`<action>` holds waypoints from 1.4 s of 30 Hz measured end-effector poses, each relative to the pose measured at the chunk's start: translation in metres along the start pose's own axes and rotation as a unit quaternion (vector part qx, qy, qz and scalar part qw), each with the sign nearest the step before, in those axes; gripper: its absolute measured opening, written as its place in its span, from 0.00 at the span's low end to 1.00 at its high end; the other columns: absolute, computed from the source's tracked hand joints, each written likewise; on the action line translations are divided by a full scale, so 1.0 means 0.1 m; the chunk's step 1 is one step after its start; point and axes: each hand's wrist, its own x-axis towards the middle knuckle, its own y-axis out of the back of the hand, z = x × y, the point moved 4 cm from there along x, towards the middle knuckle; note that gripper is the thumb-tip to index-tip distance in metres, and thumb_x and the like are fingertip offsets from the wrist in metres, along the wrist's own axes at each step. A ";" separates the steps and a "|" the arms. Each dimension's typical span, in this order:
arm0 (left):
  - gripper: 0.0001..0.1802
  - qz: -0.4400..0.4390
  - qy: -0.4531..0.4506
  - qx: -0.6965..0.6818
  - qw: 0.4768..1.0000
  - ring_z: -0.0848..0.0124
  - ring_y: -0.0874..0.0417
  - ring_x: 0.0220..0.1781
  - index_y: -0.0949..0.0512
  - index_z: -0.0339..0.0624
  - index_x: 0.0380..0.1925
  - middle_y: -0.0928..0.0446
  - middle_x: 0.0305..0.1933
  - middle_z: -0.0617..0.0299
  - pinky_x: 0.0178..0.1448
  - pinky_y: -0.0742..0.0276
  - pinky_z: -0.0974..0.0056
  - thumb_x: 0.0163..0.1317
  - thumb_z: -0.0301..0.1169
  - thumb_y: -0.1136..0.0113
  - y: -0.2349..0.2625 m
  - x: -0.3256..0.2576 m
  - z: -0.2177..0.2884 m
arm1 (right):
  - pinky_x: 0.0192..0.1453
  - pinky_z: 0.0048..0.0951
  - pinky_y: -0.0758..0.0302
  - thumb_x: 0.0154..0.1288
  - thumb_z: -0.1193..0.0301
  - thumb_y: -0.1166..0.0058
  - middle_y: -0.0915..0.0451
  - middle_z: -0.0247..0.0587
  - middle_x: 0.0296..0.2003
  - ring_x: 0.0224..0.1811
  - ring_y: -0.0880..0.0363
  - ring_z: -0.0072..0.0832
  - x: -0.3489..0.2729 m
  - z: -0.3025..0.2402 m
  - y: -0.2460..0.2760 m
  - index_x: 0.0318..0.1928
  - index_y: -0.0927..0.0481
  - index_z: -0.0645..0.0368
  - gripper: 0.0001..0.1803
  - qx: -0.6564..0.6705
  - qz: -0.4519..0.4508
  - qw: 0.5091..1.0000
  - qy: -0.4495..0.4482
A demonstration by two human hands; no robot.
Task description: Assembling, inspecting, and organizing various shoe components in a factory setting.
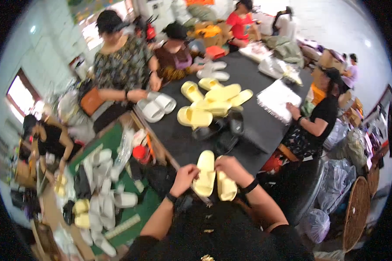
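Two pale yellow slide slippers are in front of me at the near edge of the black table. My left hand (pixel 186 179) has its fingers closed at the outer edge of the left slipper (pixel 205 167), whose sole faces up toward me at the far end. With my right hand (pixel 233 168) I grip the far end of the right slipper (pixel 226 187), which is turned partly on its side. Just beyond lie black slippers (pixel 228 141) and a pile of yellow slippers (pixel 217 95) on the table (pixel 265 126).
Across the table, a person holds white slippers (pixel 157 106); others sit around it. At right, a person touches a white sheet (pixel 278 100). A green-topped bench (pixel 148 202) on my left carries grey slippers (pixel 102 209). Plastic bags (pixel 335 182) and a wicker tray (pixel 356 213) stand right.
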 end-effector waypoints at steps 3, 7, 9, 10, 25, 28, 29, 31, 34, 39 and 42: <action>0.09 -0.001 -0.026 -0.006 1.000 0.77 0.24 0.25 0.24 0.32 0.30 0.24 0.22 0.63 0.32 0.28 0.70 0.62 0.29 0.48 0.02 0.13 -0.23 | 0.37 0.32 0.26 0.48 0.78 0.44 0.22 0.46 0.27 0.31 0.23 0.39 0.02 -0.01 0.23 0.31 0.19 0.61 0.07 0.019 0.040 0.998 -0.045; 0.06 -0.018 -0.002 -0.051 0.999 0.77 0.22 0.28 0.25 0.32 0.32 0.23 0.25 0.62 0.34 0.26 0.70 0.61 0.26 0.47 -0.05 0.21 -0.41 | 0.42 0.35 0.29 0.46 0.77 0.40 0.22 0.42 0.29 0.35 0.25 0.38 0.05 0.22 0.28 0.28 0.20 0.60 0.05 -0.103 0.080 0.991 -0.020; 0.05 -0.023 0.002 -0.046 0.999 0.76 0.22 0.27 0.24 0.32 0.32 0.22 0.25 0.61 0.34 0.25 0.70 0.60 0.24 0.46 -0.06 0.20 -0.50 | 0.38 0.31 0.29 0.48 0.78 0.41 0.23 0.41 0.28 0.32 0.24 0.34 0.06 0.35 0.25 0.30 0.20 0.61 0.06 -0.029 0.102 0.991 -0.078; 0.05 -0.015 0.007 -0.049 0.999 0.76 0.22 0.27 0.24 0.32 0.32 0.22 0.25 0.61 0.34 0.25 0.70 0.60 0.24 0.46 -0.06 0.18 -0.56 | 0.36 0.28 0.29 0.49 0.79 0.42 0.23 0.40 0.28 0.30 0.24 0.32 0.06 0.43 0.22 0.31 0.20 0.61 0.06 0.037 0.105 0.986 -0.126; 0.08 -0.072 0.075 0.050 0.993 0.72 0.19 0.24 0.22 0.32 0.29 0.21 0.23 0.58 0.31 0.24 0.67 0.55 0.27 0.42 -0.33 -0.09 -1.14 | 0.28 0.21 0.33 0.56 0.77 0.44 0.25 0.33 0.26 0.23 0.30 0.19 0.06 0.75 0.46 0.33 0.20 0.62 0.04 0.050 0.195 0.968 -0.150; 0.08 -0.079 0.095 0.024 0.992 0.72 0.19 0.24 0.22 0.33 0.30 0.20 0.24 0.58 0.31 0.24 0.66 0.56 0.29 0.42 -0.34 -0.13 -1.24 | 0.27 0.21 0.30 0.57 0.77 0.46 0.24 0.34 0.27 0.23 0.29 0.20 0.12 0.79 0.62 0.34 0.20 0.63 0.04 0.052 0.202 0.967 -0.148; 0.09 -0.094 0.064 0.032 0.993 0.73 0.19 0.25 0.22 0.33 0.31 0.20 0.24 0.58 0.31 0.24 0.66 0.56 0.29 0.42 -0.35 -0.15 -1.28 | 0.27 0.21 0.29 0.57 0.78 0.46 0.24 0.35 0.28 0.25 0.27 0.20 0.17 0.73 0.67 0.34 0.20 0.64 0.04 0.039 0.185 0.970 -0.155; 0.09 -0.118 0.030 0.041 0.992 0.73 0.19 0.25 0.21 0.33 0.32 0.20 0.24 0.58 0.31 0.23 0.66 0.56 0.29 0.42 -0.41 -0.15 -1.24 | 0.27 0.20 0.29 0.58 0.78 0.47 0.24 0.35 0.28 0.25 0.27 0.20 0.17 0.84 0.76 0.34 0.20 0.63 0.04 0.062 0.194 0.965 -0.162; 0.14 -0.381 0.088 0.011 0.920 0.72 0.18 0.27 0.23 0.36 0.45 0.20 0.28 0.58 0.32 0.22 0.67 0.60 0.30 0.46 -0.76 -0.21 -1.22 | 0.26 0.20 0.29 0.58 0.78 0.47 0.23 0.34 0.29 0.25 0.25 0.20 0.19 0.94 0.84 0.33 0.20 0.63 0.04 0.095 0.196 0.957 -0.192; 0.25 -0.529 0.072 0.145 0.833 0.70 0.18 0.25 0.38 0.49 0.63 0.19 0.26 0.58 0.35 0.21 0.66 0.66 0.33 0.52 -1.14 -0.17 -1.15 | 0.25 0.19 0.29 0.58 0.77 0.47 0.22 0.34 0.27 0.23 0.25 0.19 0.20 0.92 0.80 0.33 0.20 0.62 0.04 0.110 0.163 0.959 -0.205; 0.26 -0.532 0.043 0.183 0.825 0.69 0.17 0.25 0.40 0.50 0.64 0.19 0.26 0.56 0.35 0.22 0.66 0.66 0.34 0.52 -1.24 -0.15 -1.22 | 0.23 0.19 0.30 0.58 0.77 0.47 0.22 0.33 0.26 0.21 0.26 0.18 0.20 0.95 0.74 0.34 0.20 0.61 0.04 0.099 0.132 0.962 -0.215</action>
